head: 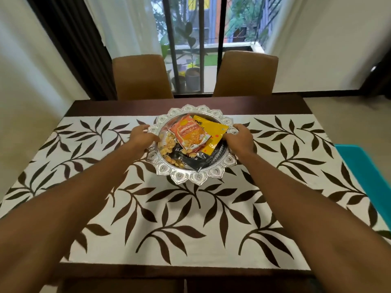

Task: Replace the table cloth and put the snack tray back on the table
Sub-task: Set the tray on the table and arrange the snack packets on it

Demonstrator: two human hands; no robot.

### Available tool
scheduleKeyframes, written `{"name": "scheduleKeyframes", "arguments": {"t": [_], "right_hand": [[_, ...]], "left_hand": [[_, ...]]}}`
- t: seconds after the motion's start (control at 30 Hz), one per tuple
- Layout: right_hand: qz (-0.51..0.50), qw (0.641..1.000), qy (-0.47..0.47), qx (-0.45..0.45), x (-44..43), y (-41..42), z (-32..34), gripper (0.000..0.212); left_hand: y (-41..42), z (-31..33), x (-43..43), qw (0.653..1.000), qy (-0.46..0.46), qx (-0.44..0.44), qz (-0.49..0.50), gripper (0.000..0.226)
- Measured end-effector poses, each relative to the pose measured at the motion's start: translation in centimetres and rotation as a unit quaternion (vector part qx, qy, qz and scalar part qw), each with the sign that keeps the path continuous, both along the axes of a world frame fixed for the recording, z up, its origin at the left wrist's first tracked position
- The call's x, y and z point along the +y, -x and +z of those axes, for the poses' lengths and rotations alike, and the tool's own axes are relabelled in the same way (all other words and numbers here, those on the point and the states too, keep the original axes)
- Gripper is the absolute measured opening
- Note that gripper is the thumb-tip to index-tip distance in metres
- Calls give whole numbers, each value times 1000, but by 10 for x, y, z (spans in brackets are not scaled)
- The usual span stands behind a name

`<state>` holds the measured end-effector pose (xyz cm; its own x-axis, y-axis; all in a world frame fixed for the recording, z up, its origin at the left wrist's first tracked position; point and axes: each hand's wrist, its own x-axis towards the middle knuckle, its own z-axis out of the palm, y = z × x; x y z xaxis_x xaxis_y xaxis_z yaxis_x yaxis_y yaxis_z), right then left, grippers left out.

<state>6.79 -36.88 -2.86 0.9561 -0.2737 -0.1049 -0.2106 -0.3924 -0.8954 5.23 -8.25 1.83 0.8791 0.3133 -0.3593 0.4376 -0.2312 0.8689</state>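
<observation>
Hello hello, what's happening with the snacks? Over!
Left hand and right hand grip the snack tray rim. Tray on leafy cloth. Nothing blocking.

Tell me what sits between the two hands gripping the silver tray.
In the head view, between the left hand and right hand lies the ornate round silver tray, holding an orange snack packet, a yellow packet and a black packet.

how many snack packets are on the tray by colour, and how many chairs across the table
orange packet: 1
yellow packet: 1
black packet: 1
clear packet of nuts: 1
brown chairs: 2
total: 6
All four packets lie in the silver tray, held at its rim by the left hand and right hand.
</observation>
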Motion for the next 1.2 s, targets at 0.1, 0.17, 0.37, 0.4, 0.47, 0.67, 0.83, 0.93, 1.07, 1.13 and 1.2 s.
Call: {"name": "scheduleKeyframes", "arguments": {"t": [0.1,0.17,0.37,0.4,0.47,0.67,0.83,0.93,1.07,1.13,1.2], "right_hand": [[-12,1000,5,4,8,-7,-2,43],[-18,1000,13,4,10,-9,-5,38],[23,999,40,-1,15,-12,-18,33],[27,999,44,-2,15,-12,-20,41],[37,996,77,-13,16,-14,-24,46],[12,956,265,-125,20,-12,-18,55],[91,924,342,-144,43,-23,3,48],[184,903,381,-75,54,-36,7,58],[205,876,436,4,62,-45,11,79],[221,860,459,34,65,-48,16,84],[238,845,474,64,66,-49,19,89]], "left_hand": [[-20,-7,9,1000,5,0,-11,66],[-29,-11,13,1000,2,-10,-7,62],[-47,-37,18,999,1,-38,11,58],[-46,-40,16,999,-5,-37,20,58],[-44,-45,14,997,-56,-49,34,60],[-31,-46,7,919,-330,-213,-5,50],[-22,-53,-5,880,-333,-290,-175,54],[-23,-62,-8,869,-354,-264,-225,54],[-22,-69,-13,826,-432,-232,-277,51],[-21,-69,-14,823,-436,-227,-284,53],[-22,-71,-13,813,-448,-225,-297,54]]}}
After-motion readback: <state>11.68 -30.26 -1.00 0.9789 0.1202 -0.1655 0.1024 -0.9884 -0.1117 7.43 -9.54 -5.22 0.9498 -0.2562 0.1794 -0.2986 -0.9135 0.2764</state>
